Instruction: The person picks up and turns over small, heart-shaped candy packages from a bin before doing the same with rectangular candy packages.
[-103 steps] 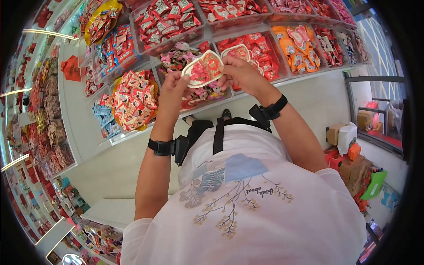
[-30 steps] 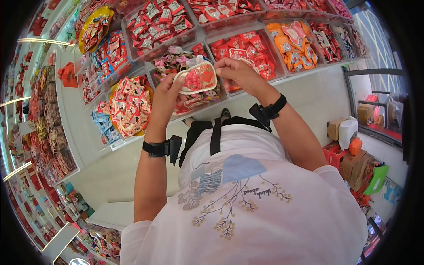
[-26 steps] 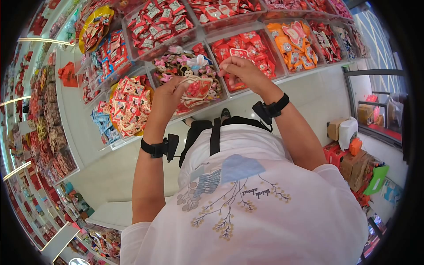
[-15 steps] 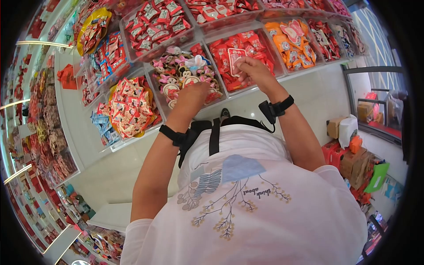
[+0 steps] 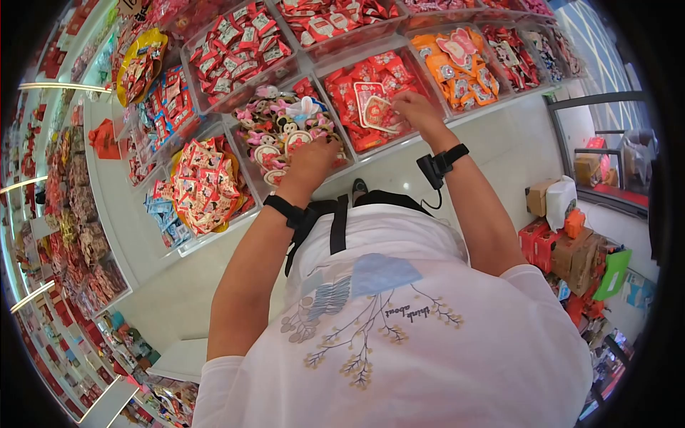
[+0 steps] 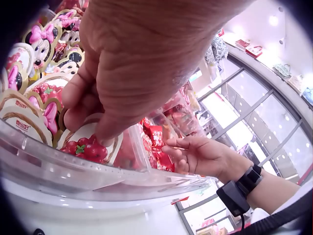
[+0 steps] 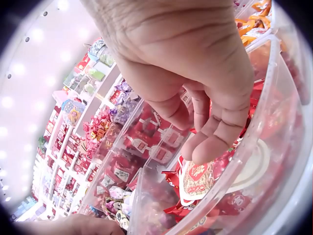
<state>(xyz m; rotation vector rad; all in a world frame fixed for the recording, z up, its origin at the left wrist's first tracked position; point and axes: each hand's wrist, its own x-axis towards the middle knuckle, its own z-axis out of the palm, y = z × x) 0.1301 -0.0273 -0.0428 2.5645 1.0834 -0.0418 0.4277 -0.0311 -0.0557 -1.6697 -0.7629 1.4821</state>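
Observation:
In the left wrist view, my left hand (image 6: 132,63) is down in a clear bin, its thumb over the face of a cream-edged, berry-print packet (image 6: 88,151) and its fingers curled at the far side. Packets with a bow-wearing mouse (image 6: 41,49) crowd around it. My right hand (image 5: 421,114) is over the neighbouring bin of red packets (image 5: 389,68), fingers loosely bent. Right below its fingertips, in the right wrist view, lies a cream-edged packet (image 7: 195,181) with a red heart; a second pale-edged packet (image 7: 252,169) leans by the bin wall.
A yellow dish of red and cream packets (image 5: 203,185) stands left of the bins. Orange packets (image 5: 460,71) fill a bin to the right. Clear bin walls (image 7: 234,161) rise beside my right hand. Cardboard boxes (image 5: 571,260) sit on the floor at right.
My left hand has lowered the berry-print packet into the mouse-packet bin. My right hand let go of that packet, moved right, and a cream-edged packet now lies on the red ones beneath it.

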